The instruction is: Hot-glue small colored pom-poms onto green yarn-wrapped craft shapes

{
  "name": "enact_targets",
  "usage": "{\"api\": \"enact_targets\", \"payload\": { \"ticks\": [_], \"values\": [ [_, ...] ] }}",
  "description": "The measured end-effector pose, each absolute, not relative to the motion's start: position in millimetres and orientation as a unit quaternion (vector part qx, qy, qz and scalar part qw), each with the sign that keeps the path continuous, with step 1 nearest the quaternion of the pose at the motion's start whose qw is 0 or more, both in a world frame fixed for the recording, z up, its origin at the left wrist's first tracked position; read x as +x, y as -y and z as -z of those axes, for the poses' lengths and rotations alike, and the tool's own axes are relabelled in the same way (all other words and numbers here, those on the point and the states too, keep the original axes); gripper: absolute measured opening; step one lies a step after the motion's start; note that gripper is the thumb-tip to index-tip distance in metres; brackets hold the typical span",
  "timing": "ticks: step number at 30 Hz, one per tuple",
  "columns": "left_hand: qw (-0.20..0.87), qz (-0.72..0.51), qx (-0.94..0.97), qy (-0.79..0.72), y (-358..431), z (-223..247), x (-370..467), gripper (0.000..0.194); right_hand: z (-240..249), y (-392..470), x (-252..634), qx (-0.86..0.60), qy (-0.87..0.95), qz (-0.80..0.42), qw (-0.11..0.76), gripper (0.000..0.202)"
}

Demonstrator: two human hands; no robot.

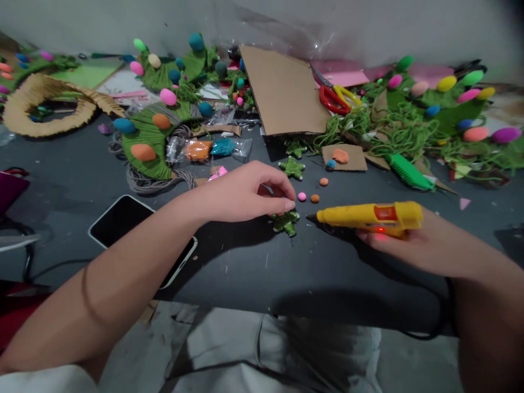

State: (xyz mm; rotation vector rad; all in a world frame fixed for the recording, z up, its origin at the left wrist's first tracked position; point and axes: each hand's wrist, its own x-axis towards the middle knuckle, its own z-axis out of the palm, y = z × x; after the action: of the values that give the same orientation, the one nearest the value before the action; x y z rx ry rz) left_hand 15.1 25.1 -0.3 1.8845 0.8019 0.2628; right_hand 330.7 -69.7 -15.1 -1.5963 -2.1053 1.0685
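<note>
A yellow glue gun (360, 215) with a lit red light is gripped in my right hand (403, 245), its dark nozzle pointing left. My left hand (257, 191) has its thumb and fingers brought together just above a small green star (286, 222); its fingertips are at the star's upper edge, and I cannot make out anything between them. Behind that hand lies a second green star (292, 167), with another (295, 147) farther back. Small balls, one pink (302, 196) and two orange (315, 198), rest right of the fingers.
A phone (123, 218) lies under my left forearm. Red and yellow scissors (334, 100) rest by a cardboard sheet (282, 93) at the back. Green yarn (401, 131), a green brush (410, 172), a straw-coloured ring (49, 128) and green pieces with coloured balls (145, 142) surround the work area.
</note>
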Motion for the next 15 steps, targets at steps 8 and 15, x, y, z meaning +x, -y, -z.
{"api": "enact_targets", "payload": {
  "ticks": [8, 15],
  "values": [
    [0.503, -0.169, 0.788, -0.312, -18.1, 0.6, 18.0, 0.013, 4.4, 63.6, 367.5, -0.747, 0.618, -0.177, 0.172, 0.059],
    [0.333, -0.178, 0.901, -0.215, -13.6, 9.4, 23.2, 0.012, 4.4, 60.5, 361.5, -0.767, 0.599, -0.159, 0.167, 0.070]
  ]
}}
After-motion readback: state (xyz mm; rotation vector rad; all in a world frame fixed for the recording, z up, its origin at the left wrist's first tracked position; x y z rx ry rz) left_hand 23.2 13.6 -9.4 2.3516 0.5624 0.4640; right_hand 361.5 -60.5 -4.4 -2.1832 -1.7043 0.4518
